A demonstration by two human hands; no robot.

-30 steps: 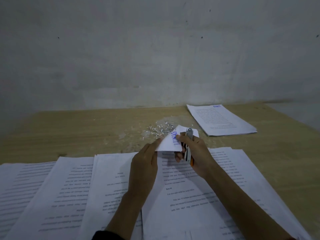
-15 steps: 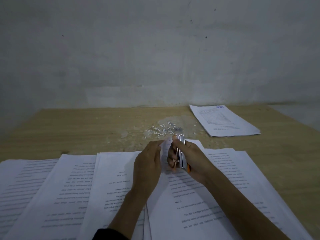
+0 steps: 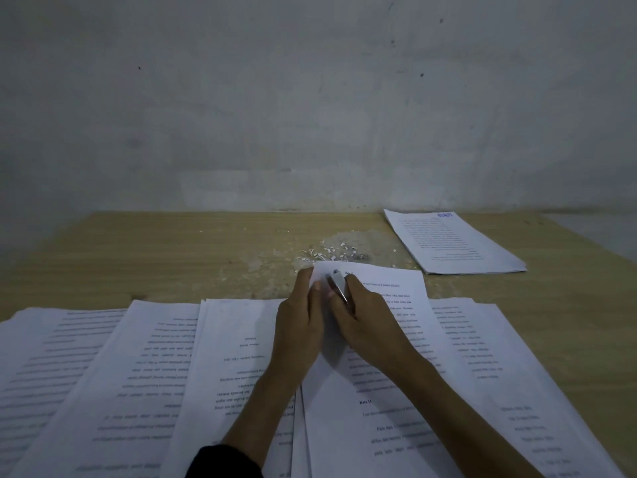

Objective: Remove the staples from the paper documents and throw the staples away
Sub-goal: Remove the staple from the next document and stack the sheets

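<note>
Fig.: corner of doc (image 3: pixel 396 294), folded up 1 s ago, now flat; I see L hand (image 3: pixel 300 326) pinching it, R hand (image 3: pixel 365 322) gripping staple remover (image 3: pixel 339 286) there, so next pull prob. starts; loose staples (image 3: pixel 327 253) just beyond on desk (image 3: pixel 172 257).

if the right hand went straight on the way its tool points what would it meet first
Probably the loose staples just past the top edge of the document; the right hand and its staple remover aim there, though depth is unclear.
</note>
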